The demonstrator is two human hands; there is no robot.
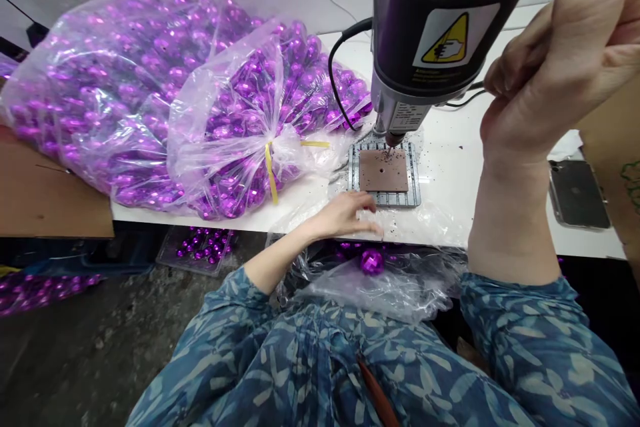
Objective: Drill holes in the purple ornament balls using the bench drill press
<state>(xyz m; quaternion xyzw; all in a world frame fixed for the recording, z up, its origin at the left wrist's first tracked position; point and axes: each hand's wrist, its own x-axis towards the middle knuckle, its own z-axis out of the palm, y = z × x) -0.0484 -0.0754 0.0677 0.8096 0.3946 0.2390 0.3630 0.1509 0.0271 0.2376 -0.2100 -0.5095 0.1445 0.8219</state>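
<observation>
A grey bench drill (pixel 440 20) stands over a brown pad on a ribbed metal base plate (pixel 384 171). My right hand (pixel 555 60) is raised high at the right, fingers wrapped round the drill's thin lever. My left hand (pixel 350 215) rests at the white table's front edge, just before the plate, fingers curled; what they hold, if anything, is hidden. A purple faceted bauble (pixel 372 260) lies below that hand, on clear plastic (pixel 400 287) in my lap.
Two big clear bags of purple baubles (pixel 150 93) fill the table's left half. A dark phone (pixel 577 192) lies at the right beside a cardboard box (pixel 615 147). More purple baubles (pixel 203 245) sit under the table. A black cable (pixel 336 73) runs behind the drill.
</observation>
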